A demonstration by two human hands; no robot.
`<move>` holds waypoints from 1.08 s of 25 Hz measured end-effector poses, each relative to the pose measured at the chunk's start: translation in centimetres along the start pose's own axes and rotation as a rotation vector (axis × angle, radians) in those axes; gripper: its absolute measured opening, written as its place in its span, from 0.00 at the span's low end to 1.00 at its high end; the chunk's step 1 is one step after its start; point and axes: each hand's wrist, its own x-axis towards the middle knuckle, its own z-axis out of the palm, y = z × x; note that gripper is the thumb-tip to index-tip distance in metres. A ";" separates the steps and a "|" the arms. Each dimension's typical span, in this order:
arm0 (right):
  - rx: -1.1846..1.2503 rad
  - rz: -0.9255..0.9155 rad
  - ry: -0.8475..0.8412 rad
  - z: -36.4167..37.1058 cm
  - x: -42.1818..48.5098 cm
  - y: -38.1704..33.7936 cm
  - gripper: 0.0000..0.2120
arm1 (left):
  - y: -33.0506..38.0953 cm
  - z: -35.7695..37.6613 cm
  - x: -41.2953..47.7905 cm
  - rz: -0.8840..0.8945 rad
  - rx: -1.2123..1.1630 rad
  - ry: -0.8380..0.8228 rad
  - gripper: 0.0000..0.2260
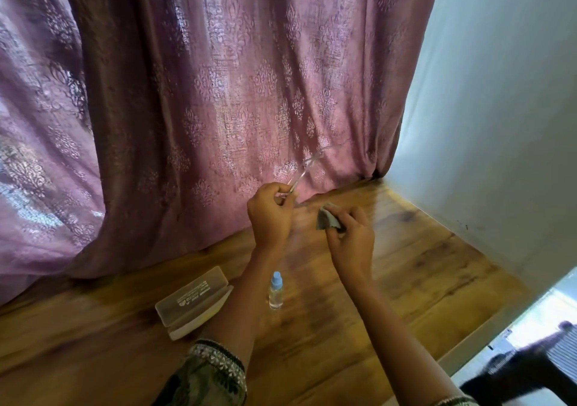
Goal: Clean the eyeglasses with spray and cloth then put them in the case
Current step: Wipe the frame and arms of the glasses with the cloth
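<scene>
My left hand [271,212] holds clear-framed eyeglasses [304,168] above the wooden table, one thin temple arm sticking up and to the right against the curtain. My right hand [351,237] pinches a small grey cloth [326,220] just right of the glasses; the lenses between the two hands are blurred and hard to make out. A small clear spray bottle [276,291] with a blue cap stands upright on the table below my hands. An open translucent glasses case [192,304] lies to the bottle's left, partly behind my left forearm.
The wooden table [421,268] runs to a white wall [499,124] on the right, and a mauve patterned curtain [218,93] hangs along its back edge. The table's front right edge drops to a bright floor area with a dark object [524,371].
</scene>
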 end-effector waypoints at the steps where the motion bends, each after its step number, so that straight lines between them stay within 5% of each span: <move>1: 0.012 -0.036 0.008 -0.3 0.2 -0.2 0.15 | 0.2 0.2 -0.2 0.001 0.021 -0.011 0.02; 12: -0.058 -0.317 -0.075 -1.7 3.2 -1.5 0.15 | 1.8 0.7 -2.2 0.180 0.203 -0.086 0.04; 27: -0.049 -0.203 0.034 -3.5 4.7 2.0 0.09 | 2.4 2.0 -2.3 0.244 0.229 -0.047 0.03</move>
